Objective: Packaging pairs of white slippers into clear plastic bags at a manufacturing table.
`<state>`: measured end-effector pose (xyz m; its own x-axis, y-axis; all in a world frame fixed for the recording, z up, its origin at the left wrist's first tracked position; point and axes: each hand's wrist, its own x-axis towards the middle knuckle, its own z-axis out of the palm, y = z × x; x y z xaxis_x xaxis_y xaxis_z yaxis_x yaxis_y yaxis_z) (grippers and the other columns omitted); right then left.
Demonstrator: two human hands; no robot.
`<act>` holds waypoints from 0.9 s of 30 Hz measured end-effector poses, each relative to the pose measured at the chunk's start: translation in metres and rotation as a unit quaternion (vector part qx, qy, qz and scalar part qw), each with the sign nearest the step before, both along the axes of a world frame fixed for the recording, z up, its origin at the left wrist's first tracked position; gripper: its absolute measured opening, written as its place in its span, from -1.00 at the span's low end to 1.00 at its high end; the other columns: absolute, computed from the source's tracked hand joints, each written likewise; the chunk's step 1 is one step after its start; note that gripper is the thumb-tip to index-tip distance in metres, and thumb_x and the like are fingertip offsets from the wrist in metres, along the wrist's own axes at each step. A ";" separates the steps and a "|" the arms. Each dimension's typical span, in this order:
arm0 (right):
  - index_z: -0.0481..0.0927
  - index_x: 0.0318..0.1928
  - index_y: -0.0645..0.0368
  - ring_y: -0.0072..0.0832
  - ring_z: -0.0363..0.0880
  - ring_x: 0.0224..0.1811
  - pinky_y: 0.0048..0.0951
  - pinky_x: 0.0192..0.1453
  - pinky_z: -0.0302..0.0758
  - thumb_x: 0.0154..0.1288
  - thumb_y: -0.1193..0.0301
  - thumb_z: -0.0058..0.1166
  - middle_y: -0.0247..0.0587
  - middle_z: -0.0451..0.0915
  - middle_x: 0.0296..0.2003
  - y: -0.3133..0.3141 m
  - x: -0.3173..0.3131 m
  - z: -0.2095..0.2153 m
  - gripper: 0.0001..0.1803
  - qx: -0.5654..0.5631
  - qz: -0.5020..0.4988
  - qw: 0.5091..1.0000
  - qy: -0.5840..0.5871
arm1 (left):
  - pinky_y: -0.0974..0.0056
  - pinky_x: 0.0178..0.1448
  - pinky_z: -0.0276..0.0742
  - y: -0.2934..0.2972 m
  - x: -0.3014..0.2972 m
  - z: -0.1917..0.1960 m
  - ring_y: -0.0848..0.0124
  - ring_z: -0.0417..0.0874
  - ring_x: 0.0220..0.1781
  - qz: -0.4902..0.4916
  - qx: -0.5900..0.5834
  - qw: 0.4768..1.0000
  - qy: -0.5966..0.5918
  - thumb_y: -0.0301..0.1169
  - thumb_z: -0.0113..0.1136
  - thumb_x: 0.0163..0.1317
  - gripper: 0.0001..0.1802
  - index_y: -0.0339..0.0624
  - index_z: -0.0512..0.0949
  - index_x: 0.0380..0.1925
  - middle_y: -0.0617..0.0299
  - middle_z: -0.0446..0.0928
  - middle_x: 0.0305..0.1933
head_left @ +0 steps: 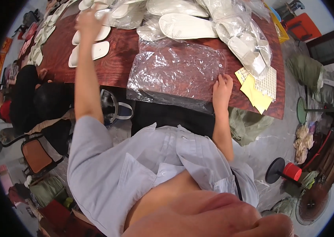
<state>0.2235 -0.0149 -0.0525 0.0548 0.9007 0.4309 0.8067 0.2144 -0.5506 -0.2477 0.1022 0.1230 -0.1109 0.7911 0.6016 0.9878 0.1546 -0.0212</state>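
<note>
I have the right hand (222, 90) at the right edge of a clear plastic bag (175, 71), fingers half curled; I can't tell whether they grip it. The bag lies flat, overhanging the red-brown table (115, 69). Farther off, my left hand (89, 25) blurs among white slippers (103, 34); I can't tell its finger opening or hold.

Left grip (88, 24) blurred, hold unclear; white slippers (219, 8) cut by top edge.
</note>
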 end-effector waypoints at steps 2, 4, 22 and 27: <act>0.54 0.05 0.45 -0.04 0.43 0.08 -0.15 0.17 0.43 0.20 0.63 0.10 0.19 0.38 0.14 0.000 0.007 -0.008 -0.64 0.011 0.004 0.999 -0.031 | 0.14 0.08 0.55 -0.045 0.132 -0.012 0.02 0.62 -0.01 -0.316 0.023 0.918 -0.240 -0.38 0.35 0.12 -0.54 -0.19 0.57 0.06 0.00 0.59 0.04; 0.54 0.04 0.46 -0.02 0.43 0.09 -0.14 0.18 0.42 0.21 0.62 0.10 0.21 0.38 0.14 -0.004 0.005 0.002 -0.64 0.003 0.003 0.999 -0.039 | 0.07 0.12 0.53 -0.089 0.225 -0.022 0.06 0.60 0.05 -0.415 -0.112 0.882 -0.196 -0.37 0.35 0.07 -0.58 -0.10 0.61 -0.01 -0.02 0.58 -0.03; -0.50 0.50 -0.07 -0.39 0.55 -0.54 -0.47 -0.54 0.53 0.14 0.32 0.40 0.19 0.49 -0.12 0.204 0.039 0.118 0.31 -0.140 -0.006 0.935 0.327 | -0.12 0.32 0.16 -0.099 0.325 -0.168 -0.04 0.26 0.36 -0.422 -0.109 0.891 -0.127 -0.05 0.16 0.26 -0.50 0.15 0.47 0.19 -0.10 0.33 0.23; 0.24 0.34 0.07 -0.46 0.44 -0.57 -0.47 -0.56 0.49 0.26 0.27 0.29 -0.19 0.47 -0.40 0.307 0.093 0.066 -0.28 -0.281 -0.006 0.855 0.437 | -0.19 0.33 0.10 -0.103 0.331 -0.160 -0.09 0.21 0.37 -0.446 -0.133 0.878 -0.112 0.17 0.16 0.16 -0.34 0.36 0.43 0.28 -0.17 0.31 0.26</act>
<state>0.3164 0.2916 0.0136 0.1454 0.9492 -0.2791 0.0360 -0.2869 -0.9573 0.0837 -0.0010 -0.0367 0.5319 0.7330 0.4240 0.6975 -0.6632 0.2715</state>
